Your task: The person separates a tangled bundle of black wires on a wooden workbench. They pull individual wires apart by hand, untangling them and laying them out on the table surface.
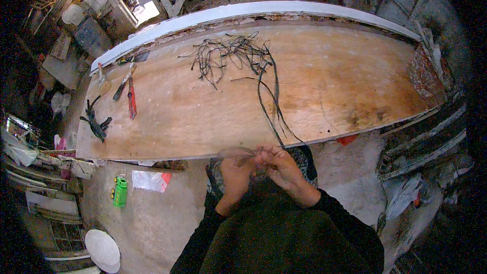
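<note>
At the near edge of the wooden table, my left hand and my right hand meet in front of my body, fingertips pinched close together. Dark cords run from a loose tangle of thin black cords down across the table to the edge beside my right hand. A thin dark piece seems to lie between the fingertips, but it is too small and blurred to make out. Toward the left end of the table lies a bundle of black strips, apart from both hands.
Red-handled pliers and a dark-bladed tool lie on the table at left. A white rail borders its far side. On the floor at left are a green toy truck, a plastic bag and a round white lid.
</note>
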Tool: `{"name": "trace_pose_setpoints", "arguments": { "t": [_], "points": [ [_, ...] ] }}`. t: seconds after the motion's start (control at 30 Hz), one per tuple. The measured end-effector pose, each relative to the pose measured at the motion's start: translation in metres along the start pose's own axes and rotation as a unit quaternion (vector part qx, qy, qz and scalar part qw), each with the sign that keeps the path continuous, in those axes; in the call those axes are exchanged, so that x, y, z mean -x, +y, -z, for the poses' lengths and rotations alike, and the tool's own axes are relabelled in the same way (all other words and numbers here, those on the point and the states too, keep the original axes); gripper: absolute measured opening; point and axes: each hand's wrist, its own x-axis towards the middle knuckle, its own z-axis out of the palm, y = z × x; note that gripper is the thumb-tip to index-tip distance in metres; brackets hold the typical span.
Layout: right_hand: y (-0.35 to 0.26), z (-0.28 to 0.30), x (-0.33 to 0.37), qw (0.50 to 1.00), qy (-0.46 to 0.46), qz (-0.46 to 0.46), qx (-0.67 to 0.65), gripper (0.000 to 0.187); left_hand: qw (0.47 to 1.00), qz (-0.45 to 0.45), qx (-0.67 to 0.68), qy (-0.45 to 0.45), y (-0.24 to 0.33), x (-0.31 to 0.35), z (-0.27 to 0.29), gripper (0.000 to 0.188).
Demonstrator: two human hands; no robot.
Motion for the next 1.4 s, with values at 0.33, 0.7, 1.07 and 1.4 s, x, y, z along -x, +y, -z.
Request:
{"name": "trace_pose_setpoints", "arguments": {
  "t": [0.33, 0.7, 1.07, 1.4],
  "points": [
    [-0.006, -0.001, 0.000, 0.999, -0.046, -0.007, -0.011, 0.012, 0.992, -0.104, 0.009, -0.071, -0.003, -0.001, 0.004, 0.006],
    [-0.001, -0.002, 0.002, 0.670, 0.021, 0.514, 0.535, 0.014, 0.986, 0.074, 0.138, -0.048, 0.005, -0.002, 0.000, 0.015],
    [-0.027, -0.006, -0.006, 0.585, -0.227, 0.479, 0.614, 0.029, 0.982, 0.104, 0.066, -0.146, 0.015, -0.015, 0.020, 0.021],
    [-0.082, -0.055, -0.013, 0.581, -0.113, 0.491, 0.640, 0.018, 0.971, -0.080, -0.076, -0.210, 0.077, -0.058, 0.004, 0.018]
  ]
}}
